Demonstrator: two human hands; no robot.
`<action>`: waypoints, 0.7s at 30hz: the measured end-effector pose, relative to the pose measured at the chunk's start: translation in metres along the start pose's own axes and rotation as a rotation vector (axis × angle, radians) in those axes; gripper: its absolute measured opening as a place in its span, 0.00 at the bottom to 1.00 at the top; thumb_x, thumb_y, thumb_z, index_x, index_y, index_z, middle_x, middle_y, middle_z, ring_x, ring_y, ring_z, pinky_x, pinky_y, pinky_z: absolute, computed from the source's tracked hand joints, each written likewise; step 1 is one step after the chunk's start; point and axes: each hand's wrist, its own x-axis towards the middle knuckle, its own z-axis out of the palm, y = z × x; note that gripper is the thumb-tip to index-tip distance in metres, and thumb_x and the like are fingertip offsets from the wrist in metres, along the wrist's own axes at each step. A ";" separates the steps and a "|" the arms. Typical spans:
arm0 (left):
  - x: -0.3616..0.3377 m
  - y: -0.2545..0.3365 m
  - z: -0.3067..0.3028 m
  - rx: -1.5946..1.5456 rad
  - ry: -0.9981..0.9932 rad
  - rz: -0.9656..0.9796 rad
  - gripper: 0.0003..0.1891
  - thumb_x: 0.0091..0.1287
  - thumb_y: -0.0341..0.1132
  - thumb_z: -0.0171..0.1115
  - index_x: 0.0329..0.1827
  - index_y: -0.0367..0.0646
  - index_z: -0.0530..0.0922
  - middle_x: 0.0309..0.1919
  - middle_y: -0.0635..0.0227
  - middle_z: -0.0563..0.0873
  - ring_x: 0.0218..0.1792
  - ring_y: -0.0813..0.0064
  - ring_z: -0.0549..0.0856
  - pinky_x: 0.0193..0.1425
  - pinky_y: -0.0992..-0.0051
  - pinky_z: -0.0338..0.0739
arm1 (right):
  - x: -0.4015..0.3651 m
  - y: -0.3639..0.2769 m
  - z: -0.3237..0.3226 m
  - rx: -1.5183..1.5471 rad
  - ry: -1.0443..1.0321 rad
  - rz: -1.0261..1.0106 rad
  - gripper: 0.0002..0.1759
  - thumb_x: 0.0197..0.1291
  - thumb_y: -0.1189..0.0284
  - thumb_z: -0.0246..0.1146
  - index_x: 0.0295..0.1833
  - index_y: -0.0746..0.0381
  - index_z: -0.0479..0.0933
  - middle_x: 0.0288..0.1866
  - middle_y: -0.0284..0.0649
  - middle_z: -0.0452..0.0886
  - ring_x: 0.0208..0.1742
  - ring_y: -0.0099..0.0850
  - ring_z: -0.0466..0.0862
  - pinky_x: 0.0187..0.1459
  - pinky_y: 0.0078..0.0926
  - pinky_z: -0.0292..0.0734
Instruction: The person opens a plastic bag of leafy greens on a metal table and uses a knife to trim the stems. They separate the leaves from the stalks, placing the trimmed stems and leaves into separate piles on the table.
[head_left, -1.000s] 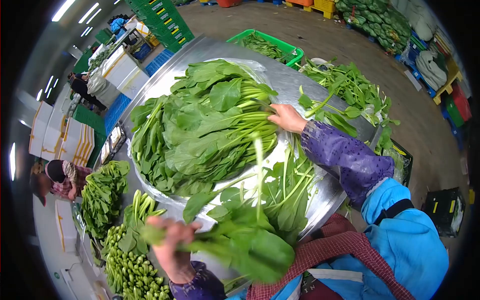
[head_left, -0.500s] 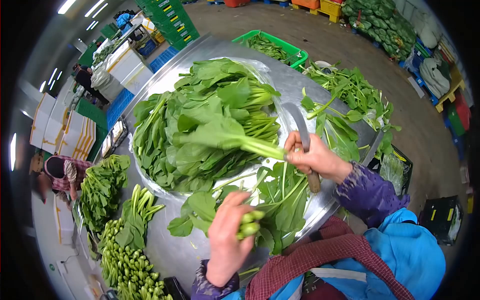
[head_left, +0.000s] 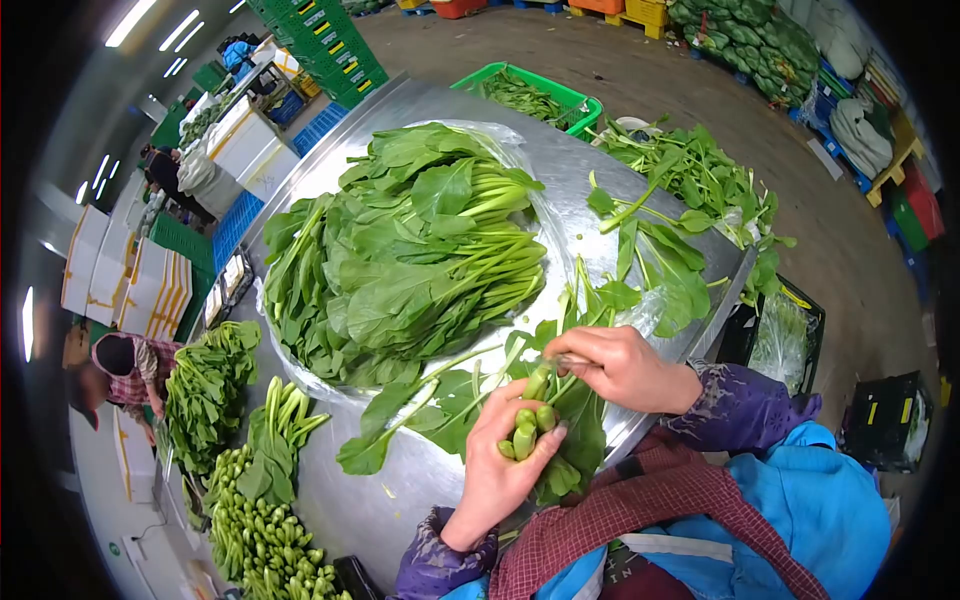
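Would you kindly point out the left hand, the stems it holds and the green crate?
left hand [head_left: 495, 475], head view, back of hand.
stems [head_left: 526, 432], head view, cut ends.
green crate [head_left: 575, 92], head view, far rim.

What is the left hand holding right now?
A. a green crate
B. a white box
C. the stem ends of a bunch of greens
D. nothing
C: the left hand is closed around the stem ends of the bunch of greens, which the right hand pinches just above, over the steel table.

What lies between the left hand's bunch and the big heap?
Loose leafy stalks on the steel table, from the bunch in the left hand to the heap; the head view shows it.
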 end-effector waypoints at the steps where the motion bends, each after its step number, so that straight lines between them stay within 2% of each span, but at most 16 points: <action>1: 0.000 0.000 0.001 -0.035 -0.009 -0.024 0.11 0.55 0.30 0.69 0.38 0.35 0.78 0.47 0.55 0.80 0.47 0.61 0.80 0.52 0.69 0.73 | 0.000 -0.002 0.001 -0.118 -0.017 -0.039 0.12 0.52 0.80 0.62 0.44 0.62 0.73 0.30 0.41 0.78 0.31 0.39 0.82 0.27 0.33 0.75; 3: 0.000 0.004 0.000 -0.047 -0.044 -0.083 0.11 0.55 0.30 0.69 0.38 0.35 0.79 0.48 0.55 0.80 0.48 0.61 0.80 0.53 0.69 0.72 | 0.000 -0.008 0.001 -0.282 -0.059 -0.073 0.18 0.46 0.83 0.62 0.45 0.62 0.72 0.34 0.40 0.78 0.32 0.41 0.82 0.28 0.35 0.75; 4: 0.001 0.005 0.000 -0.058 -0.075 -0.140 0.11 0.55 0.30 0.69 0.38 0.36 0.79 0.50 0.55 0.79 0.49 0.61 0.80 0.54 0.69 0.72 | -0.001 -0.007 0.002 -0.284 -0.056 -0.073 0.18 0.46 0.83 0.62 0.45 0.62 0.72 0.34 0.40 0.78 0.32 0.41 0.82 0.28 0.35 0.75; 7: -0.001 0.002 0.002 -0.153 -0.075 -0.113 0.11 0.55 0.29 0.69 0.38 0.36 0.79 0.49 0.55 0.80 0.49 0.62 0.80 0.54 0.69 0.72 | -0.004 0.010 0.010 -0.345 -0.021 -0.036 0.16 0.50 0.82 0.60 0.46 0.62 0.73 0.33 0.42 0.79 0.32 0.41 0.82 0.28 0.34 0.75; 9: -0.004 0.008 -0.004 -0.140 -0.096 -0.068 0.10 0.55 0.29 0.69 0.38 0.36 0.79 0.48 0.56 0.80 0.49 0.63 0.80 0.54 0.69 0.72 | -0.008 0.048 0.012 -0.349 -0.034 0.282 0.12 0.56 0.77 0.59 0.48 0.62 0.74 0.31 0.46 0.80 0.31 0.45 0.82 0.31 0.37 0.77; 12: -0.009 0.001 -0.013 -0.247 -0.126 -0.032 0.10 0.55 0.27 0.69 0.38 0.38 0.79 0.48 0.55 0.80 0.47 0.64 0.81 0.55 0.68 0.73 | -0.008 0.078 0.003 -0.406 -0.074 0.353 0.12 0.60 0.72 0.57 0.49 0.62 0.74 0.30 0.48 0.80 0.31 0.48 0.82 0.36 0.42 0.77; 14: -0.014 -0.003 -0.024 -0.919 -0.107 -0.183 0.11 0.56 0.27 0.67 0.41 0.41 0.76 0.48 0.54 0.79 0.43 0.65 0.82 0.53 0.63 0.75 | 0.016 0.080 -0.004 -0.413 -0.102 0.425 0.13 0.59 0.71 0.57 0.48 0.62 0.74 0.33 0.49 0.81 0.33 0.48 0.82 0.38 0.44 0.76; 15: -0.015 -0.006 -0.030 -1.038 -0.073 -0.136 0.19 0.56 0.28 0.67 0.49 0.43 0.71 0.45 0.53 0.79 0.39 0.66 0.82 0.51 0.59 0.77 | 0.028 0.082 -0.007 -0.419 -0.123 0.491 0.13 0.59 0.70 0.57 0.48 0.63 0.74 0.36 0.49 0.81 0.35 0.48 0.82 0.40 0.46 0.75; 16: -0.014 0.003 -0.034 -1.095 0.034 -0.159 0.27 0.55 0.29 0.68 0.57 0.43 0.66 0.39 0.57 0.79 0.34 0.68 0.81 0.50 0.60 0.77 | 0.036 0.092 -0.008 -0.418 -0.120 0.492 0.13 0.59 0.70 0.57 0.48 0.63 0.74 0.36 0.49 0.81 0.35 0.48 0.82 0.40 0.46 0.75; 18: -0.013 0.004 -0.045 -1.162 0.046 -0.093 0.34 0.52 0.32 0.70 0.61 0.45 0.62 0.30 0.65 0.77 0.27 0.70 0.79 0.45 0.62 0.77 | 0.054 0.128 -0.001 -0.536 0.090 0.271 0.14 0.58 0.72 0.57 0.50 0.64 0.75 0.36 0.50 0.81 0.35 0.49 0.82 0.41 0.41 0.76; 19: -0.013 0.004 -0.051 -1.157 0.046 -0.090 0.34 0.52 0.32 0.70 0.61 0.45 0.62 0.30 0.65 0.77 0.27 0.70 0.79 0.45 0.62 0.77 | 0.063 0.148 0.003 -0.533 0.092 0.267 0.14 0.58 0.72 0.57 0.50 0.64 0.75 0.36 0.50 0.81 0.35 0.49 0.82 0.41 0.41 0.76; 21: -0.016 0.002 -0.061 -1.138 0.129 -0.110 0.32 0.50 0.33 0.72 0.58 0.43 0.66 0.25 0.70 0.74 0.23 0.72 0.77 0.41 0.63 0.76 | 0.083 0.169 0.007 -0.506 0.210 0.035 0.19 0.57 0.73 0.58 0.55 0.64 0.73 0.40 0.50 0.81 0.39 0.45 0.83 0.43 0.39 0.76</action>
